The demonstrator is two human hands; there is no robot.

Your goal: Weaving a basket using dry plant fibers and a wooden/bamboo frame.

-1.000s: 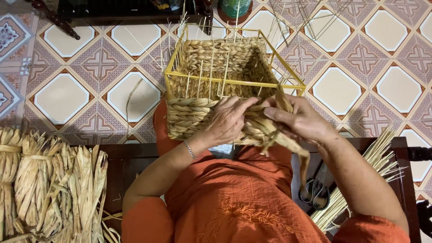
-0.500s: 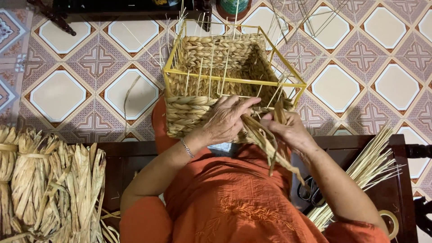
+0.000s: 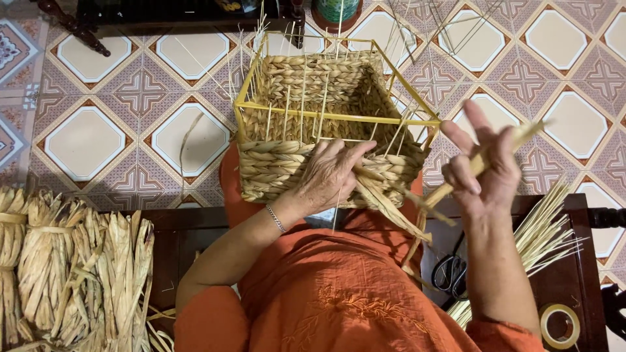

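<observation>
Basket point(image 3: 326, 124), half-woven on yellow frame, on lap. Left hand point(image 3: 329, 175) pressed to front wall, fingers curled, apparently pinning strands. Right hand point(image 3: 479, 173), now lifted clear rightward, pinches fibre strip point(image 3: 456, 186), drawing it taut. Straw bundles point(image 3: 72, 274) lie left.

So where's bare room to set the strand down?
Bare tiled floor left of the basket, and floor right of it past the right hand. Crowded: dried leaf bundles lower left; scissors, thin reeds and tape roll lower right.
</observation>
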